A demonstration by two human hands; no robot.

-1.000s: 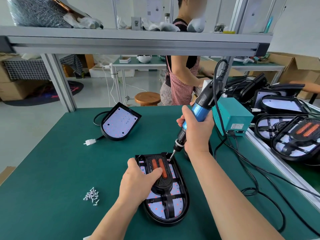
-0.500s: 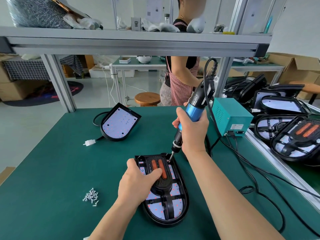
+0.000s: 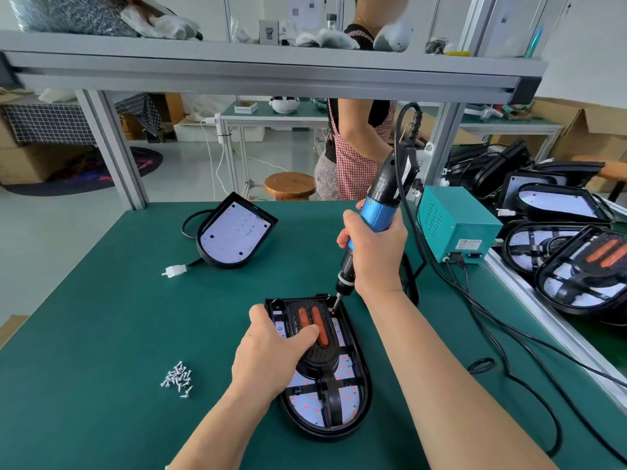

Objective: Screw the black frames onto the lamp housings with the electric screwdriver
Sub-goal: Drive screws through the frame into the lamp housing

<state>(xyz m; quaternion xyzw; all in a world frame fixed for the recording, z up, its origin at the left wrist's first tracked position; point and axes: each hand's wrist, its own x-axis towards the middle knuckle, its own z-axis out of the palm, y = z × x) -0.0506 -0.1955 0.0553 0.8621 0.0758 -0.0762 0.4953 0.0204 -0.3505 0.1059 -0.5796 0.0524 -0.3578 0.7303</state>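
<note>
Tilts electric screwdriver point(image 3: 378, 215) steeper in clenched right hand point(image 3: 376, 256); grips black frame point(image 3: 330, 395) with left hand point(image 3: 268, 354); seems ready to drive corner screw

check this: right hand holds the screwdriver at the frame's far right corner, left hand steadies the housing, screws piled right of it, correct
Not the screws: the head view shows them piled left of the lamp housing. The rest stands: right hand holding the screwdriver at the far right corner of the black frame, left hand steadying it.
</note>
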